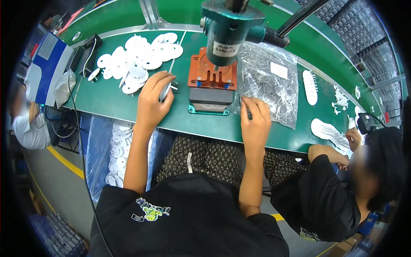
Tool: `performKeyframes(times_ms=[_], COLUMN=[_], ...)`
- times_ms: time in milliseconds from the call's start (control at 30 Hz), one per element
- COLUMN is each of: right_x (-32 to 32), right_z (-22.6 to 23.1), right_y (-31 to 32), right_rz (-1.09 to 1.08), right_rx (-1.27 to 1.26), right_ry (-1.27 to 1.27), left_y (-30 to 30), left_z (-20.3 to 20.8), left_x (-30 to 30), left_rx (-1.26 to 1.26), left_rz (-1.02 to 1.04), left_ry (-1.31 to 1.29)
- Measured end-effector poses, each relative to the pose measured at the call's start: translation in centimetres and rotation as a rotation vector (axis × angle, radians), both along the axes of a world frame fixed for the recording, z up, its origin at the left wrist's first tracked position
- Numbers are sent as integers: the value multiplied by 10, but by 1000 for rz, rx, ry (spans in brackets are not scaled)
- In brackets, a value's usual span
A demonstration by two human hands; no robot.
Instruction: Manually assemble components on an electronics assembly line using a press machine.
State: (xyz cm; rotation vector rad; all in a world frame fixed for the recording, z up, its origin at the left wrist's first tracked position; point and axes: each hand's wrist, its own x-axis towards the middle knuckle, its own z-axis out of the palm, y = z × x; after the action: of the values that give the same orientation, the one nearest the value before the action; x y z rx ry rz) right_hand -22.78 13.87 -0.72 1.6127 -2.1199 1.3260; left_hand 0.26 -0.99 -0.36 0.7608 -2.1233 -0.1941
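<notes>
**Hands at the press, a disc part in the left**

I see my left hand curled closed around a small white disc part, just left of the orange press fixture. The part's pin seems to point right, toward the fixture, its long axis running roughly left to right; it is too small to be sure. My right hand rests at the near left edge of the clear plastic bag, fingertips pinched on it or on a pin there; I cannot tell which.

The green workbench runs left to right, with a grey floor and yellow line below. The teal press head hangs over the fixture.

The bag holds many thin metal pins. A loose pile of white discs lies far left. A second clear bag, under the bench, holds more discs. A co-worker's hand works at the right.
</notes>
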Motion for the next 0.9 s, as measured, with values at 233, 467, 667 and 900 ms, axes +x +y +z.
performKeyframes(times_ms=[233,467,667,900], right_x=[0,0,17,15], right_z=[-13,-13,-4,-6], right_y=[-12,-12,11,16], right_rz=[-141,-181,-83,445], right_rx=[104,-9,-244,-265], right_ry=[57,50,-508,-1581], left_y=[7,6,27,29], left_z=[0,-1,6,0], left_x=[5,7,3,11], left_rx=[176,280,211,260], left_rz=[46,-32,-101,-76], left_ry=[-72,10,-80,-41])
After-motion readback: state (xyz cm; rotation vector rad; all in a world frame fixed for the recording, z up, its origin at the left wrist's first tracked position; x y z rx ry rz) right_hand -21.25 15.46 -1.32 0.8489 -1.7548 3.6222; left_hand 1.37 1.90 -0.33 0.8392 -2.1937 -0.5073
